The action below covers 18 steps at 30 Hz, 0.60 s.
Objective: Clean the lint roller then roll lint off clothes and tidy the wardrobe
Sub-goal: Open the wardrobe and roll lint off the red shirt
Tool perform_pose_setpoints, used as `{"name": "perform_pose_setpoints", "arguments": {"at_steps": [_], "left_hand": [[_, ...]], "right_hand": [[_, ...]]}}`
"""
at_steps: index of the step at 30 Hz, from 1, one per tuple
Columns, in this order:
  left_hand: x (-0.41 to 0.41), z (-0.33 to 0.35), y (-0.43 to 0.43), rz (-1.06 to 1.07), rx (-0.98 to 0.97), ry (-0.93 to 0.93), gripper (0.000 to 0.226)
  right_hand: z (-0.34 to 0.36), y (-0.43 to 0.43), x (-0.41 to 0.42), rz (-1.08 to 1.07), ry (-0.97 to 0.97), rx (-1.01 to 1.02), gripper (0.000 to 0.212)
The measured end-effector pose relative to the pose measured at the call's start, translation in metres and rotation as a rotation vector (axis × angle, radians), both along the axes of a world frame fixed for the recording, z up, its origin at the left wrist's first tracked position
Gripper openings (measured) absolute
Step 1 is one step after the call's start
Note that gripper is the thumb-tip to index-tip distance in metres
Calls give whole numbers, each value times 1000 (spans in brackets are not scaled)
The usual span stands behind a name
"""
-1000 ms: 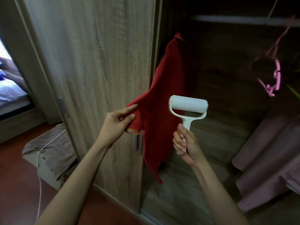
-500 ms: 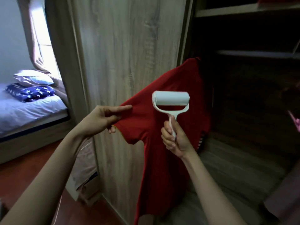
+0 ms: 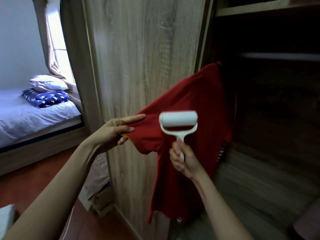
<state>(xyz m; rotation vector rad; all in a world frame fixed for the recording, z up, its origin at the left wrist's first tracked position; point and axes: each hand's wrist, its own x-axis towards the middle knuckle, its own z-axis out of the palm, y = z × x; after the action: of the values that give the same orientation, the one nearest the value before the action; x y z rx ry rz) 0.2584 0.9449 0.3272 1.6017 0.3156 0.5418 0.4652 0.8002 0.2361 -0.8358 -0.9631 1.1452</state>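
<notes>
A red shirt (image 3: 194,108) hangs at the edge of the open wardrobe, its top hidden in the dark interior. My left hand (image 3: 117,130) pinches the end of the shirt's sleeve and stretches it out to the left. My right hand (image 3: 183,160) grips the white handle of the lint roller (image 3: 178,122). The roller's white drum lies against the stretched sleeve near the shoulder and looks blurred.
The wardrobe's wooden door (image 3: 142,58) stands just behind the sleeve. Shelves (image 3: 277,56) cross the dark interior on the right. A bed (image 3: 34,115) with a starred blue blanket and a pillow sits at the left. A cloth-covered box (image 3: 98,187) rests on the floor beside the door.
My view has swung left and up, bringing the bed in and the pink hanger out. The left hand has stretched the sleeve flatter, and the roller has moved left onto it.
</notes>
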Motion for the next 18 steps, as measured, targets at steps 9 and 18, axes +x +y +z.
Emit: {"name": "perform_pose_setpoints", "arguments": {"at_steps": [9,18], "left_hand": [[4,-6,4,-80,-89,28,63],[3,-7,15,-128,-18,-10,64]], "right_hand": [[44,15,15,18,-44,82,50],[-4,12,1,20,-50,-12,50]]}}
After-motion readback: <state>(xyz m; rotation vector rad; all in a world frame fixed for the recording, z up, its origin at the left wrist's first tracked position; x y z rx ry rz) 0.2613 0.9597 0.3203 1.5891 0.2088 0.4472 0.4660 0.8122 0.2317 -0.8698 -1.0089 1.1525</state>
